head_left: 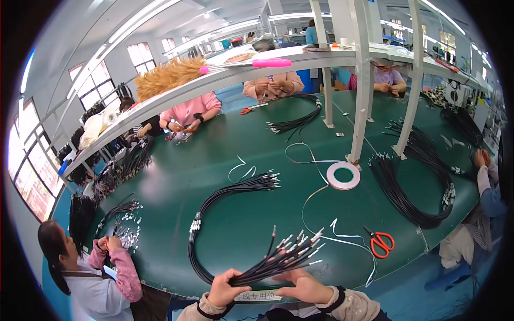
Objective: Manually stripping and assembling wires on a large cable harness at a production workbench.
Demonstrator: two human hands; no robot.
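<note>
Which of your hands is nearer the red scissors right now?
Right. The right hand grips the cable bundle with the red scissors off to its right on the green table. The left hand holds the bundle farther left.

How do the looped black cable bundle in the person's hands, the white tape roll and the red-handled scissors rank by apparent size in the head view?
1. Looped black cable bundle
2. White tape roll
3. Red-handled scissors, about level with the roll; unsure.

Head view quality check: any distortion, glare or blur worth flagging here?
Head view: strong fisheye, the shelf rail bows and black corners vignette; ceiling lights and left windows blow out; the cable bundle between left hand and right hand is sharp; faint glare on the green table.
</note>
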